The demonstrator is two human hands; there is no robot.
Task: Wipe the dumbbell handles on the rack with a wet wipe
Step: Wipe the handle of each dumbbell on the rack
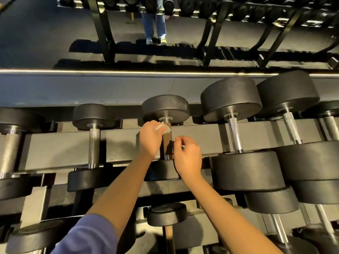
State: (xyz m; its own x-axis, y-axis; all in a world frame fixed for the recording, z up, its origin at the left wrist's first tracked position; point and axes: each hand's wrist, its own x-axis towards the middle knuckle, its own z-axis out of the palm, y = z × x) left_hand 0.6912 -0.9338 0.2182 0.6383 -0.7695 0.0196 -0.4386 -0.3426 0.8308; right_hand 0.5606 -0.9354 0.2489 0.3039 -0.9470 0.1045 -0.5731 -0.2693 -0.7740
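Note:
A black dumbbell (pixel 166 107) lies on the top shelf of the rack (pixel 62 143), its brownish handle (pixel 167 143) running toward me. My left hand (pixel 150 139) grips a crumpled white wet wipe (pixel 162 127) against the far end of that handle, just below the far weight head. My right hand (pixel 187 156) hovers at the handle's near end with its fingers curled loosely; no object shows in it. The dumbbell's near head is mostly hidden behind my wrists.
A smaller dumbbell (pixel 94 142) with a knurled steel handle lies to the left. Two larger dumbbells (pixel 235 132) (pixel 291 125) lie to the right. More dumbbells (pixel 166 214) sit on the lower shelf. A mirror behind the rack reflects a person's legs (pixel 155 26).

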